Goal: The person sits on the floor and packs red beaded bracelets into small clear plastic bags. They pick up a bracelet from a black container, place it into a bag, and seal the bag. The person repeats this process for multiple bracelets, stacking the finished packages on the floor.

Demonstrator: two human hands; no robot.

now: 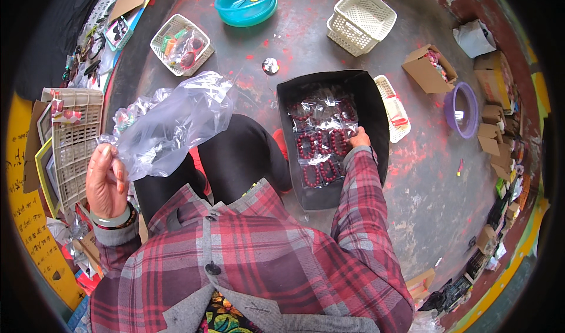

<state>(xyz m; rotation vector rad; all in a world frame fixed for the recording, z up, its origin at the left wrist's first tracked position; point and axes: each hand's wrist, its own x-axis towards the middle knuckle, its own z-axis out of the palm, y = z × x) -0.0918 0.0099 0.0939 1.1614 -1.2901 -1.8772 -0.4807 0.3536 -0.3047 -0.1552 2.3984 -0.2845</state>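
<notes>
My left hand (107, 180) pinches the edge of a large clear plastic bag (176, 130), which spreads out over my left knee. To my right, a black open box (375, 108) stands on the floor beside my leg. Inside lie several dark red bead bracelets (312, 176) in clear plastic packets. Reaching into the box, my right hand (359, 138) is at the right edge of the packets, near a bracelet (339, 141). Its fingers are partly hidden, so whether it grips a packet does not show.
Ahead stand a white basket (204, 57) with sunglasses, teal basins (245, 17) and stacked cream baskets (353, 39). A white tray (399, 132), a cardboard box (419, 70) and a purple basin (448, 108) are on the right. A plastic crate (81, 143) stands at left.
</notes>
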